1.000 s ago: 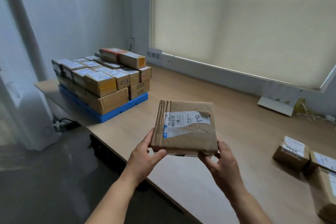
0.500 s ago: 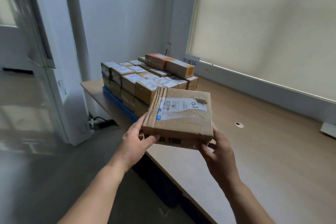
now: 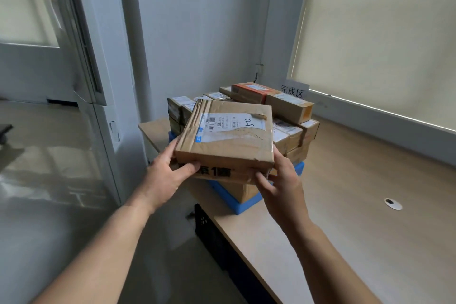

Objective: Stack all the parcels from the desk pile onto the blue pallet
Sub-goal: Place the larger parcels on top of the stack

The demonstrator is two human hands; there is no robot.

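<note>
I hold a flat brown cardboard parcel (image 3: 229,140) with a white shipping label in both hands, in the air just in front of the stack. My left hand (image 3: 170,175) grips its near left corner, thumb on the front edge. My right hand (image 3: 278,180) grips its near right corner. Behind and below it the blue pallet (image 3: 244,202) sits on the desk's left end, loaded with several stacked parcels (image 3: 288,108). The held parcel hides the near part of that stack.
The wooden desk (image 3: 357,217) runs to the right, with a round cable hole (image 3: 392,203). A dark crate (image 3: 214,232) stands under the desk edge. A white sign (image 3: 293,90) stands behind the stack, under a window blind (image 3: 382,32). A door and floor lie left.
I have turned left and come closer to the pallet, carrying the parcel toward the stack. The desk pile on the right has left the view. Both hands keep the same grip.
</note>
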